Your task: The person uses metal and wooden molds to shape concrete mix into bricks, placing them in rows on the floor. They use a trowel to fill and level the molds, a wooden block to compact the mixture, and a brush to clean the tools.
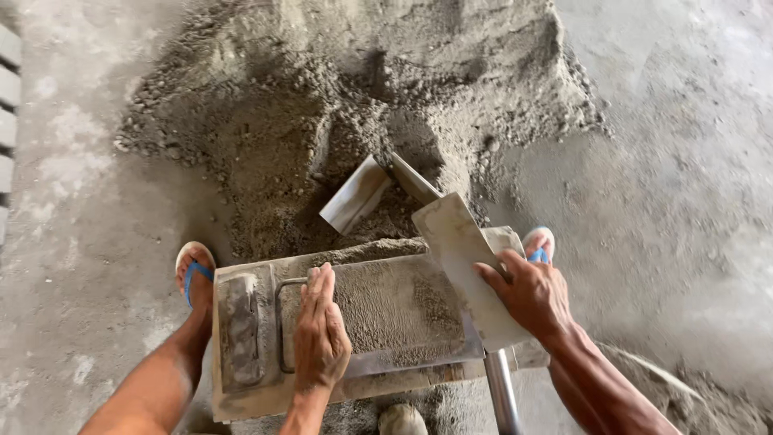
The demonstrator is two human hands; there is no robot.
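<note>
My left hand point(320, 330) lies flat, fingers together, pressing on the damp grey mix that fills a rectangular metal mould point(241, 322) in front of me. A wire handle on the mould shows just left of that hand. My right hand point(527, 294) grips a flat, cement-smeared metal plate point(459, 242) by its right edge, held tilted over the mould's right end. The plate's far end joins a bent metal scoop piece point(358, 193) that pokes into the mix.
A big pile of grey sand-cement mix point(362, 97) rises beyond the mould. My feet in blue sandals point(196, 274) point(539, 242) flank the mould. A metal pipe point(501, 391) stands below the plate. Grey blocks point(8, 121) line the left edge.
</note>
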